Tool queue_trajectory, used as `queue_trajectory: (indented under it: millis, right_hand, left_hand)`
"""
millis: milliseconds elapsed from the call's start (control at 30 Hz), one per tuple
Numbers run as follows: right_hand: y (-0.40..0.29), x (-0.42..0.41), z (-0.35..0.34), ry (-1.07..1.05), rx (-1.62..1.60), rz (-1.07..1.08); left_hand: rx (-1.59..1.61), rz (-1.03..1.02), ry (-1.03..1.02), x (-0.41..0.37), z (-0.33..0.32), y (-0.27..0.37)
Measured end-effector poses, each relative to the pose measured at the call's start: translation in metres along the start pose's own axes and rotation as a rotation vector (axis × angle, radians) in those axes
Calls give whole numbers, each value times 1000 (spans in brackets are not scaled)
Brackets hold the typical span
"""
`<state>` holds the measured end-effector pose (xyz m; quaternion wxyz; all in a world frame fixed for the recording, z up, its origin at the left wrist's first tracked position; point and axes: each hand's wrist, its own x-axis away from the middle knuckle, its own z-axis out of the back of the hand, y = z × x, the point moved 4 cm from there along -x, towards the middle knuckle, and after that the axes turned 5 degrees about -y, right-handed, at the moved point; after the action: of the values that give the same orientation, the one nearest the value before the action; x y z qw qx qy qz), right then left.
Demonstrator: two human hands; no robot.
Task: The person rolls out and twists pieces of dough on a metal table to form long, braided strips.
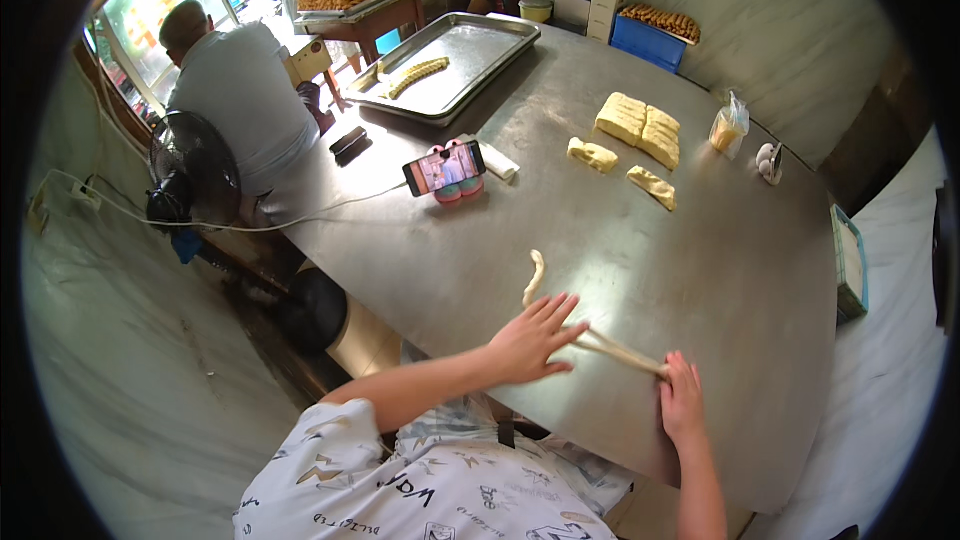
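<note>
A doubled dough strand (621,351) stretches across the steel worktable between my hands. My left hand (534,341) lies palm down over its left end, fingers apart. At the right end, my right hand (682,390) has its fingers over the strand and grips it; the tip is hidden underneath. Beyond my left fingertips curves a short, thin piece of dough (534,277), its lower end partly covered by the hand. Farther back are a scored slab of dough (637,126) and two cut dough pieces, one on the left (592,155) and one on the right (652,188).
A phone (445,169) on a pink stand trails a white cable (330,211) over the table's left edge. Behind it, a metal tray (480,45) holds twisted dough (417,77). A bagged cup (729,131) stands at right. A seated person (240,105) and a fan (193,165) are at left.
</note>
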<state>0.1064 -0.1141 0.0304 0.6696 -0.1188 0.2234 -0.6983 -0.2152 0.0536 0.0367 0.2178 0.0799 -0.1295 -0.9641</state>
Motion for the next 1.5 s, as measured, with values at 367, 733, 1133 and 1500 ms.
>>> queue_trajectory:
  millis: [367, 733, 1133, 1500]
  right_hand:
    - [-17, -41, 37, -141, -146, -63]
    - [-35, -65, -12, 150, 188, 193]
    - [-47, -69, 0, 340, 309, 191]
    - [-23, -75, -13, 243, 222, 76]
  left_hand:
    - [20, 65, -8, 8, 2, 8]
    - [-2, 167, 91, -50, -6, -12]
    - [8, 99, 130, -67, -5, -19]
    - [-32, 122, 190, -79, -18, -20]
